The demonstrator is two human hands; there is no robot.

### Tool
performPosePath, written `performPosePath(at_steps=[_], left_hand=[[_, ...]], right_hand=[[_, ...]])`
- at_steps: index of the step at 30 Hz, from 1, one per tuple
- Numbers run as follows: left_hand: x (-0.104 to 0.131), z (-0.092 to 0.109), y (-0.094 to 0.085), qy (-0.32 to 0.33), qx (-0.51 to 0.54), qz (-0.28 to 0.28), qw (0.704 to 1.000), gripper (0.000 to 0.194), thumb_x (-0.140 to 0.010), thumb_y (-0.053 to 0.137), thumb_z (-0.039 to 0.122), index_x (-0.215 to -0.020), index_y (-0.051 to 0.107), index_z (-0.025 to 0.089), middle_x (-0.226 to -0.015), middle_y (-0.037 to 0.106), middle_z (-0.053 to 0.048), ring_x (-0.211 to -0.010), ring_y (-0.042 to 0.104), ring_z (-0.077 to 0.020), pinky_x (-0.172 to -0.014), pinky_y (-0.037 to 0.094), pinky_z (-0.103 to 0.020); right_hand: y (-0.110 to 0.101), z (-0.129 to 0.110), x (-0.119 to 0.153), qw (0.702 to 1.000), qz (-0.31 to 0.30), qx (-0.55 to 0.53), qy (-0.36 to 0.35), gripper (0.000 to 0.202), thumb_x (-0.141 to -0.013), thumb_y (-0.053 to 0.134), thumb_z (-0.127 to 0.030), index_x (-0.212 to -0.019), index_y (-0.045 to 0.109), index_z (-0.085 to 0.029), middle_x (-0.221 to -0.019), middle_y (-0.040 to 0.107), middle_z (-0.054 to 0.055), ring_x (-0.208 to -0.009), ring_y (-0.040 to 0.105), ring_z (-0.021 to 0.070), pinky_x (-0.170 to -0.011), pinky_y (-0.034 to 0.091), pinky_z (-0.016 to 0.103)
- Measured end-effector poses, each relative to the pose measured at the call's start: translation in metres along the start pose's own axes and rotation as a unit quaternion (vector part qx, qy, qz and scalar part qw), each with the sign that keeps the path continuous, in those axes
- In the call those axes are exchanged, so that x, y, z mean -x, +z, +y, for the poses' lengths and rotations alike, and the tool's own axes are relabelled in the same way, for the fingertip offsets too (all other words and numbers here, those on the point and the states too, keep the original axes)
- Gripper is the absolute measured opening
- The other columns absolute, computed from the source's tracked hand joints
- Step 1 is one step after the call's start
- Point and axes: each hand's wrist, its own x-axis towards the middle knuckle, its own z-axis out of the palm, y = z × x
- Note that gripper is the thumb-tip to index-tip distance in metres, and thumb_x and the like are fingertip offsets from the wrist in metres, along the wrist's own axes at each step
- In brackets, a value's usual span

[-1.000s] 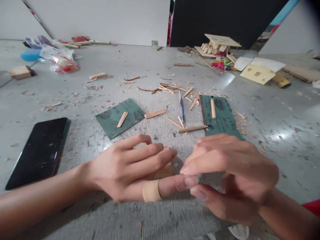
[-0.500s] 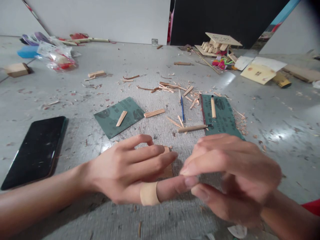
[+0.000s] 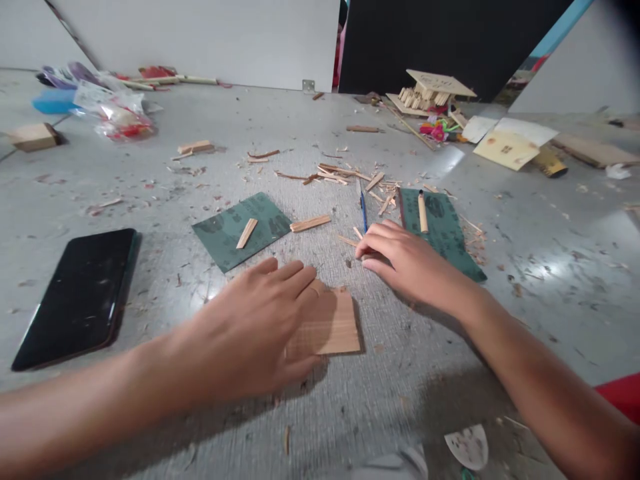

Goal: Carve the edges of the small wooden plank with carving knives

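Note:
My left hand (image 3: 270, 313) lies over a small flat wooden board (image 3: 335, 327), fingers along its far left side and thumb by the near edge. The hand covers the board's left part. My right hand (image 3: 395, 250) rests farther back with curled fingers, over the spot where a wooden-handled tool lay; the hand hides that tool. Just beyond the right fingertips lies a thin blue-handled tool (image 3: 363, 213). Beside the right hand is a green sandpaper sheet (image 3: 447, 243), with a short wooden-handled piece (image 3: 423, 213) on it.
Another sandpaper sheet (image 3: 220, 243) carries a wood strip (image 3: 247, 233). A second strip (image 3: 310, 223) lies beside it. At the left is a black phone (image 3: 75, 300). Wood shavings (image 3: 335, 175) litter the grey table. Plastic bags (image 3: 115, 113) and a small wooden model (image 3: 430, 90) stand farther back.
My hands have parted; the right fingers have let go of my left fingertip. The left hand has come down onto the board, and the right has moved forward over the wooden-handled tool.

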Motion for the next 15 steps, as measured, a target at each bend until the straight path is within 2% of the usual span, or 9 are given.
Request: performPosePath(at_steps=[2, 4, 6, 7, 9, 11, 13, 15], left_hand=[[-0.003, 0.004, 0.003, -0.011, 0.018, 0.019, 1.000, 0.045, -0.089, 0.056, 0.061, -0.090, 0.062, 0.017, -0.089, 0.063, -0.008, -0.081, 0.058, -0.0280, -0.074, 0.044, -0.044], [-0.005, 0.005, 0.006, -0.023, 0.003, 0.033, 0.999, 0.051, -0.091, 0.051, 0.063, -0.100, 0.062, 0.014, -0.095, 0.063, -0.010, -0.088, 0.059, -0.0303, -0.077, 0.044, -0.046], [-0.007, 0.004, 0.011, -0.028, -0.017, 0.041, 0.999, 0.065, -0.092, 0.049, 0.066, -0.122, 0.058, 0.009, -0.110, 0.063, -0.015, -0.102, 0.057, -0.0343, -0.086, 0.043, -0.051], [-0.007, 0.004, 0.013, -0.025, -0.016, 0.041, 0.999, 0.072, -0.092, 0.048, 0.067, -0.131, 0.053, 0.007, -0.118, 0.062, -0.017, -0.108, 0.056, -0.0356, -0.090, 0.043, -0.052], [-0.008, 0.002, 0.017, -0.019, 0.013, 0.032, 0.999, 0.072, -0.094, 0.048, 0.064, -0.137, 0.049, 0.007, -0.124, 0.060, -0.018, -0.111, 0.055, -0.0350, -0.093, 0.043, -0.052], [-0.008, 0.001, 0.021, -0.023, 0.053, 0.024, 0.998, 0.062, -0.095, 0.052, 0.055, -0.135, 0.049, 0.008, -0.122, 0.060, -0.016, -0.109, 0.055, -0.0326, -0.093, 0.045, -0.049], [-0.009, 0.000, 0.025, -0.028, 0.091, 0.029, 0.995, 0.058, -0.093, 0.057, 0.048, -0.135, 0.049, 0.009, -0.120, 0.060, -0.015, -0.110, 0.054, -0.0315, -0.094, 0.047, -0.049], [-0.010, 0.000, 0.028, -0.027, 0.124, 0.043, 0.991, 0.061, -0.090, 0.062, 0.048, -0.136, 0.049, 0.009, -0.120, 0.059, -0.015, -0.110, 0.053, -0.0312, -0.096, 0.048, -0.049]], right_hand=[[-0.003, -0.002, 0.000, 0.998, 0.045, -0.032, 0.003, 0.008, -0.099, 0.051, -0.017, -0.095, 0.056, -0.021, -0.101, 0.058, 0.005, -0.096, 0.056, 0.0205, -0.086, 0.044, 0.036], [-0.006, -0.006, 0.000, 0.988, 0.116, -0.100, 0.002, 0.004, -0.101, 0.050, -0.020, -0.099, 0.053, -0.022, -0.098, 0.054, 0.004, -0.086, 0.054, 0.0171, -0.080, 0.044, 0.034], [-0.008, -0.012, 0.002, 0.959, 0.169, -0.227, -0.012, 0.002, -0.102, 0.049, -0.025, -0.103, 0.050, -0.024, -0.092, 0.051, 0.001, -0.075, 0.051, 0.0146, -0.071, 0.045, 0.031], [-0.008, -0.015, 0.003, 0.935, 0.179, -0.305, -0.020, 0.003, -0.103, 0.049, -0.028, -0.104, 0.049, -0.025, -0.088, 0.050, 0.000, -0.070, 0.049, 0.0139, -0.066, 0.044, 0.030], [-0.010, -0.022, 0.006, 0.878, 0.170, -0.447, -0.033, 0.009, -0.102, 0.053, -0.034, -0.104, 0.048, -0.026, -0.078, 0.047, -0.003, -0.061, 0.042, 0.0130, -0.055, 0.038, 0.027], [-0.012, -0.030, 0.007, 0.832, 0.144, -0.534, -0.048, 0.014, -0.100, 0.055, -0.039, -0.098, 0.051, -0.025, -0.067, 0.039, -0.005, -0.055, 0.032, 0.0120, -0.049, 0.028, 0.026], [-0.016, -0.039, 0.009, 0.800, 0.123, -0.583, -0.068, 0.026, -0.100, 0.052, -0.039, -0.080, 0.051, -0.022, -0.059, 0.031, -0.006, -0.050, 0.025, 0.0107, -0.046, 0.021, 0.026], [-0.022, -0.048, 0.011, 0.777, 0.108, -0.615, -0.078, 0.039, -0.097, 0.050, -0.035, -0.062, 0.039, -0.021, -0.054, 0.026, -0.005, -0.046, 0.021, 0.0099, -0.044, 0.019, 0.027]])
